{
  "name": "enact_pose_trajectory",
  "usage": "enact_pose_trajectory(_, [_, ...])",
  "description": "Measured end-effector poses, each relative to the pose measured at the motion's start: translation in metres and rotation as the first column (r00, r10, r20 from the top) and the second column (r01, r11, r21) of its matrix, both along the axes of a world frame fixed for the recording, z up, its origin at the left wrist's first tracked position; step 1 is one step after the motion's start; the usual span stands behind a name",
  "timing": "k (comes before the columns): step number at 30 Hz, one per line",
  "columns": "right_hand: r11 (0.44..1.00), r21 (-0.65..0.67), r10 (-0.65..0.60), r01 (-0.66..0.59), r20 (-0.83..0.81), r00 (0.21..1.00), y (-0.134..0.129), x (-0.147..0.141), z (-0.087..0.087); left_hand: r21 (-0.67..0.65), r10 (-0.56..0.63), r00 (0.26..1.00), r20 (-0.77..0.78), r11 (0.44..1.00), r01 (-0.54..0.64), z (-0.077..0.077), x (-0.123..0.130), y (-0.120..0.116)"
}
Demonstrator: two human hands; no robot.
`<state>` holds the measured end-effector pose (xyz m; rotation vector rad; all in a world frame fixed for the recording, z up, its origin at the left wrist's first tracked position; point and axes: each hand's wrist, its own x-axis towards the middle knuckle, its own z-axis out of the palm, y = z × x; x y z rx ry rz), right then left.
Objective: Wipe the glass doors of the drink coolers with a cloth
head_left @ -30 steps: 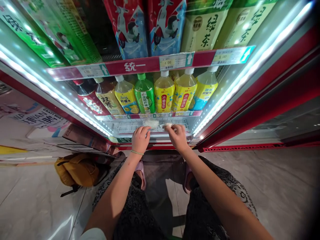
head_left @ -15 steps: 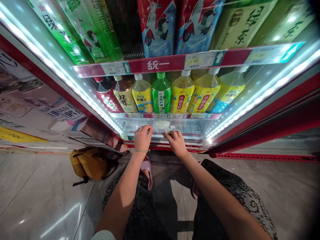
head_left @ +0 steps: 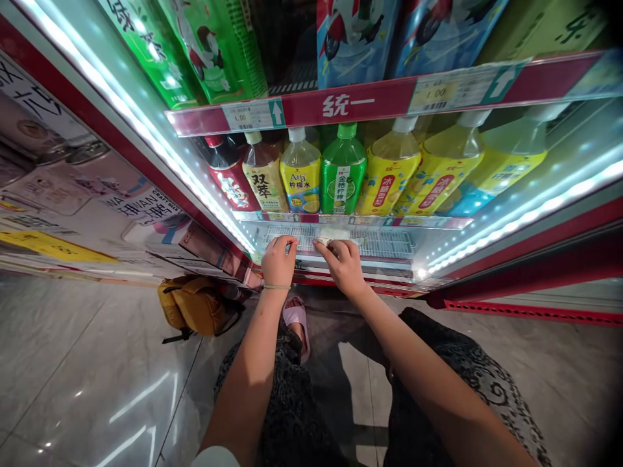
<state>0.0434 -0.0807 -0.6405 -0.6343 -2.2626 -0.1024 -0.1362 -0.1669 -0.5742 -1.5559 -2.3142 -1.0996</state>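
Both my hands reach to the front of a lit drinks fridge, over its lowest level. My left hand is closed, thumb and fingertips pinched together; whatever lies between them is too small to make out. To its right, my right hand is also pinched, palm down, and what its fingertips hold cannot be told. Just behind the right hand, a whitish bundle, perhaps clear plastic, rests on the white wire rack. The right hand partly hides it.
Bottles line the shelf above, among them a green bottle and a yellow-labelled bottle. A red price rail runs above them. Stacked printed cartons stand left. A mustard backpack sits on the tiled floor beside my foot.
The view has shifted, so the fridge appears larger and further right. My right hand has moved slightly left relative to the rack, now covering more of the whitish bundle. Both hands stay pinched.
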Motion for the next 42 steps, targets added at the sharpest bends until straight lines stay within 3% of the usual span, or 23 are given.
enact_pose_trajectory(4, [0.993, -0.081, 0.094, -0.082, 0.154, 0.984, -0.005, -0.008, -0.017, -0.009, 0.022, 1.0, -0.005, 1.0, -0.022, -0.003, -0.013, -0.006])
enact_pose_trajectory(10, [0.999, -0.001, 0.043, -0.043, -0.004, 0.999, -0.002, -0.02, -0.023, -0.005, 0.046, 0.998, 0.031, 0.999, -0.046, -0.001, -0.027, -0.01])
enact_pose_trajectory(16, [0.986, 0.005, 0.166, -0.169, 0.15, 0.975, -0.007, -0.024, -0.05, -0.095, -0.018, 0.999, 0.043, 0.995, 0.022, -0.002, -0.033, -0.016])
enact_pose_trajectory(20, [0.994, -0.047, 0.107, -0.103, 0.09, 0.99, -0.01, -0.035, -0.055, -0.138, -0.047, 0.997, 0.057, 0.989, 0.055, -0.007, -0.041, -0.025])
enact_pose_trajectory(26, [0.985, -0.097, 0.164, -0.144, 0.243, 0.956, -0.017, -0.033, -0.07, -0.2, -0.038, 0.998, 0.049, 0.979, 0.047, -0.013, -0.056, -0.036])
enact_pose_trajectory(31, [0.989, -0.093, 0.136, -0.119, 0.216, 0.967, -0.017, -0.036, -0.074, -0.193, -0.033, 0.999, 0.031, 0.981, 0.038, -0.013, -0.065, -0.045])
enact_pose_trajectory(37, [0.984, -0.102, 0.168, -0.143, 0.31, 0.936, -0.017, -0.04, -0.084, -0.218, -0.04, 0.999, 0.033, 0.975, 0.047, -0.014, -0.062, -0.045])
enact_pose_trajectory(42, [0.99, -0.1, 0.126, -0.102, 0.276, 0.953, -0.021, -0.048, -0.086, -0.291, -0.031, 0.998, 0.057, 0.956, 0.046, -0.005, -0.054, -0.042])
